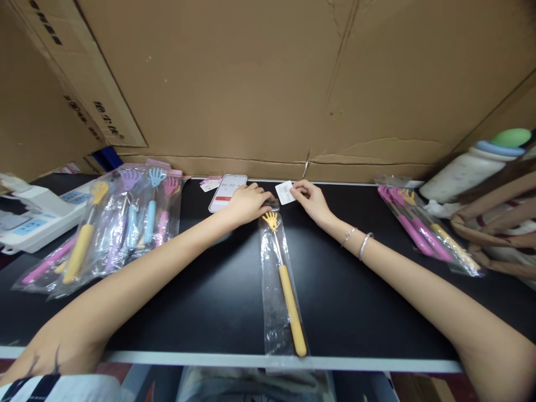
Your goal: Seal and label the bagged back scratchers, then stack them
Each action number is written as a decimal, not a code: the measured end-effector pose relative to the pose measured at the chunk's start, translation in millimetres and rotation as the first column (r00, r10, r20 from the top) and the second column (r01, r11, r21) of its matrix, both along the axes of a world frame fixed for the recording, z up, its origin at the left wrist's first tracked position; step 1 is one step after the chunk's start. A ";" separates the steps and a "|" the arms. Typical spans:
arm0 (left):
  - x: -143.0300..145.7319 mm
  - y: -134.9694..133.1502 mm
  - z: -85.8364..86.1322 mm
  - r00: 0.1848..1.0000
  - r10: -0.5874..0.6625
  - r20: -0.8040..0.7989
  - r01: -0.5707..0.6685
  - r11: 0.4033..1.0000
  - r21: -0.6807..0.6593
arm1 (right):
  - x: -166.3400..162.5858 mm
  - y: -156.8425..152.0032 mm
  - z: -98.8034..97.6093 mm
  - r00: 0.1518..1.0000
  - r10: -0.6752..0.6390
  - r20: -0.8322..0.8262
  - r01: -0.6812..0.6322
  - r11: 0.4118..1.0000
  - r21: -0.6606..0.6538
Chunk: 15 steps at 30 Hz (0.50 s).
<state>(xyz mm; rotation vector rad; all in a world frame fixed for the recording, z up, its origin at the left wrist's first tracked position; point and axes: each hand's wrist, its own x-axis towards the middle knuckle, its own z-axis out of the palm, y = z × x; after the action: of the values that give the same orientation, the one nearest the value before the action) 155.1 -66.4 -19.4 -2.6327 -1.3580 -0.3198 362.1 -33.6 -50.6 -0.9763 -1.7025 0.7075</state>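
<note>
A yellow back scratcher (287,296) with a hand-shaped head lies in a clear plastic bag (271,312) on the black table (218,301), running from the front edge toward the back. My left hand (247,203) pinches the top end of that bag. My right hand (310,201) holds a small white label (285,192) between its fingertips, just right of the bag's top. Bracelets circle my right wrist.
A pile of bagged scratchers (113,229) in yellow, purple, blue and pink lies at the left. More bagged ones (427,231) lie at the right. A phone (226,192) shows a timer at the back. Cardboard walls stand behind. A bottle (473,167) and bag sit far right.
</note>
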 end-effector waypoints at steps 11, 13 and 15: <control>6.6 -4.1 -0.1 0.998 -0.002 0.066 0.003 1.000 -0.010 | -1.6 -1.2 0.9 1.000 0.008 -0.009 -0.007 1.000 0.015; 5.1 -4.1 1.5 0.985 -0.001 0.175 0.009 0.999 -0.049 | -1.6 -1.5 1.1 1.000 0.009 -0.014 -0.008 1.000 0.022; 3.0 -3.1 3.8 0.954 0.019 0.299 0.009 0.996 -0.092 | -1.6 -1.9 1.2 1.000 0.010 -0.014 -0.009 0.999 0.031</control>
<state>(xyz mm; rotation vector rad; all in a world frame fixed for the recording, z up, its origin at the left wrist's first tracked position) 158.1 -69.4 -15.6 -2.7401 -1.4988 -0.6978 360.5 -35.5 -49.3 -0.9401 -1.7015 0.6910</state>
